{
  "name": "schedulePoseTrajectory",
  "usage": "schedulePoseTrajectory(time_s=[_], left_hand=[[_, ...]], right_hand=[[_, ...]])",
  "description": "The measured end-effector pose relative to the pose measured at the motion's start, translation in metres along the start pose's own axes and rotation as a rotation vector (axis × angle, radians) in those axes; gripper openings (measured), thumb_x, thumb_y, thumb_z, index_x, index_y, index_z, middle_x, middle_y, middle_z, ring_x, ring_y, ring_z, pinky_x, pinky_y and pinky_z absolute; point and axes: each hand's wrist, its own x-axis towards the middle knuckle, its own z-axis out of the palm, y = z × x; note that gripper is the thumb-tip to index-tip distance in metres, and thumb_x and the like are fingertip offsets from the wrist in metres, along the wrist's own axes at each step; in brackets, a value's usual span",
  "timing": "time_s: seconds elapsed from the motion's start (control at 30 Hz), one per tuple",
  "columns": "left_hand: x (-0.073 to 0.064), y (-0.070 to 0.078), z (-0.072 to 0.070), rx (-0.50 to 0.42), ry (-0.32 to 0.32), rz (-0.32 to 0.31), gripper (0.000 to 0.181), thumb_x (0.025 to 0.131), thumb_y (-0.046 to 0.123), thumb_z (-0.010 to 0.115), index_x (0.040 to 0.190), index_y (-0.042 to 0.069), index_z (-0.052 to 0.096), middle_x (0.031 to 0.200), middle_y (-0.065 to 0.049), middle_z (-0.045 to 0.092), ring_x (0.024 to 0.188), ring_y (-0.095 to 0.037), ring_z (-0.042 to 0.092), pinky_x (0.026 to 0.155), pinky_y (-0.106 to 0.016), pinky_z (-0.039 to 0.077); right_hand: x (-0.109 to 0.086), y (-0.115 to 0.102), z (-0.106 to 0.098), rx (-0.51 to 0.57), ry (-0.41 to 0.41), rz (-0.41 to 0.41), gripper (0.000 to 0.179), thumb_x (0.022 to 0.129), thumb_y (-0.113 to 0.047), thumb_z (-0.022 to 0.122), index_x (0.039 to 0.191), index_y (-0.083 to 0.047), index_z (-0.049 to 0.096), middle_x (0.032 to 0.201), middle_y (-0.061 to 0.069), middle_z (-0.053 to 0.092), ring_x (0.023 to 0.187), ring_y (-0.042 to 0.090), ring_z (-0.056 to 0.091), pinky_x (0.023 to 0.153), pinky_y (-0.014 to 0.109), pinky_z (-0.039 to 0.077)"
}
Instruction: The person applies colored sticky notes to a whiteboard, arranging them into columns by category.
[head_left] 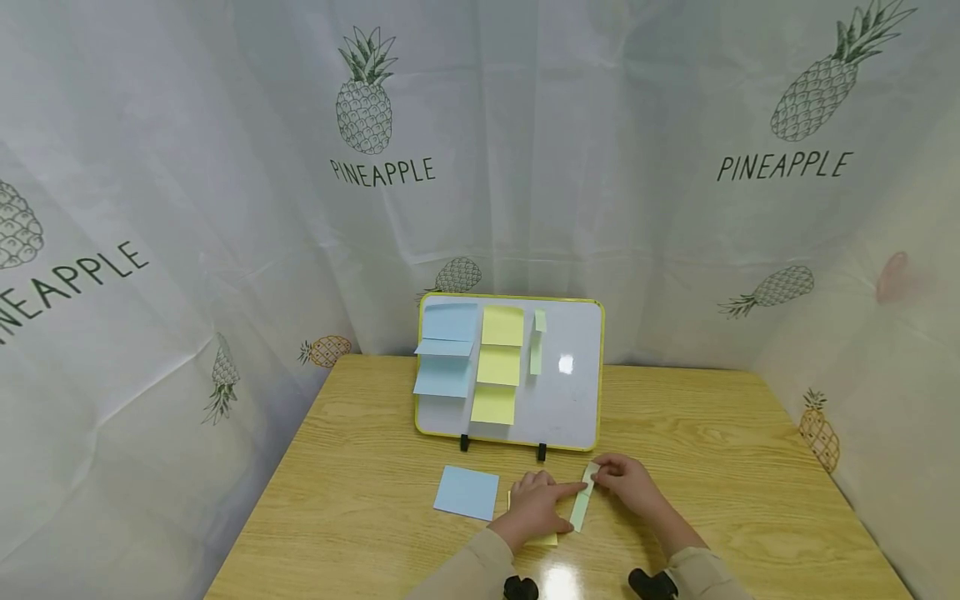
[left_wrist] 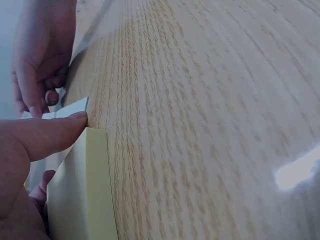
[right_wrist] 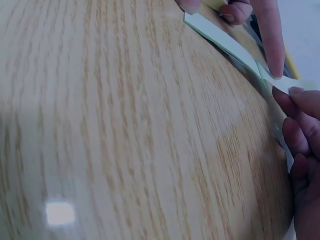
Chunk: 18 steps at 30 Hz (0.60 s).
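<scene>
A narrow pale green sticky-note pad (head_left: pixel 581 510) lies slantwise on the table. My left hand (head_left: pixel 534 507) touches it with straight fingers: the thumb at its near end, the index finger farther along. My right hand (head_left: pixel 632 483) pinches the far end of a green strip between thumb and fingertips; in the right wrist view that strip (right_wrist: pixel 278 81) meets the pad around mid-length. Under my left palm sits a yellow sticky-note pad (left_wrist: pixel 97 185), partly hidden in the head view. To the left of this hand lies a blue sticky-note pad (head_left: pixel 467 492).
Behind the hands a yellow-rimmed whiteboard (head_left: pixel 566 400) stands on black feet (head_left: pixel 542 452). It bears columns of blue notes (head_left: pixel 450 321), yellow notes (head_left: pixel 502 325) and narrow green notes (head_left: pixel 536 358). A pineapple-print curtain (head_left: pixel 570 167) hangs around the wooden table (head_left: pixel 322 500).
</scene>
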Motion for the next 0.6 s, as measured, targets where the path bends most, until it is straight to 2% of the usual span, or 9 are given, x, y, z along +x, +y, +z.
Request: schedulePoseTrajectory(time_s=[0.33, 0.6], left_hand=[[0.0001, 0.0007, -0.0005, -0.001, -0.01, -0.004, 0.075, 0.079, 0.039, 0.081, 0.14, 0.057, 0.041, 0.085, 0.015, 0.034, 0.081, -0.009, 0.028, 0.073, -0.034, 0.023], [0.0014, -0.0006, 0.0016, 0.013, 0.002, 0.008, 0.077, 0.079, 0.04, 0.081, 0.141, 0.057, 0.039, 0.085, 0.015, 0.035, 0.08, -0.009, 0.028, 0.072, -0.032, 0.023]], right_hand=[[-0.0001, -0.0003, 0.0044, 0.039, 0.123, 0.051, 0.024, 0.093, 0.0, 0.062, 0.114, 0.01, 0.061, 0.085, 0.009, 0.065, 0.069, 0.015, 0.057, 0.057, 0.026, 0.043], [0.0019, 0.003, 0.0069, 0.069, 0.214, 0.08, 0.025, 0.091, -0.002, 0.066, 0.114, 0.009, 0.062, 0.086, 0.009, 0.067, 0.064, 0.013, 0.051, 0.056, 0.025, 0.043]])
